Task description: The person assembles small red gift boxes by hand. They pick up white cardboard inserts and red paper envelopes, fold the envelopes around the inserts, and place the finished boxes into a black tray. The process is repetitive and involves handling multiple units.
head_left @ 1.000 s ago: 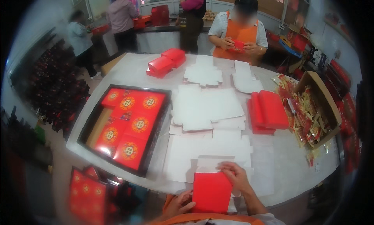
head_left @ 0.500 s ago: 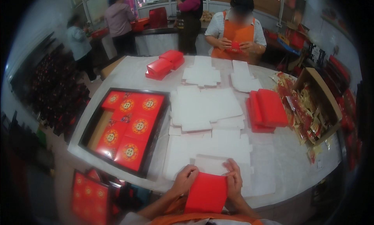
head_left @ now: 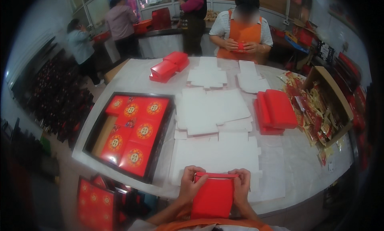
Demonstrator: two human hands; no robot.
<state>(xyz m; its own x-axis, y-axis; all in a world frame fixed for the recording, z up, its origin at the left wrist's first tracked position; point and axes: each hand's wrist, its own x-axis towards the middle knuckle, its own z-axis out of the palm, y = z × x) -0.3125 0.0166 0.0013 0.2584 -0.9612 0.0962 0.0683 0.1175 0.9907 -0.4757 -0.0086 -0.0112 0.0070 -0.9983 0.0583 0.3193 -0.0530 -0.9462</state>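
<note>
A red cardboard box (head_left: pixel 213 199) is held upright between my hands at the table's near edge, a narrow flap folded along its far end. My left hand (head_left: pixel 192 185) grips the far left corner, thumb lying on the red face. At the far right corner my right hand (head_left: pixel 241 187) closes round the edge, fingers bent over it. Just beyond my hands lies a stack of flat white carton blanks (head_left: pixel 216 151). To the left rests a dark-framed tray (head_left: pixel 150 167) with several red boxes (head_left: pixel 145 130) bearing round gold patterns.
Red boxes (head_left: pixel 276 111) are stacked right of the blanks, beside a brown carton (head_left: pixel 338 99) spilling wrapped packets (head_left: pixel 308 111). More red boxes (head_left: pixel 170 66) sit at the far left. Opposite, a person in an orange apron (head_left: pixel 242 31) holds a small red item. Others stand behind.
My hands have moved together onto the box's far corners, and a narrow flap now shows folded across its far end. My right fingers, raised before, have curled down onto the edge.
</note>
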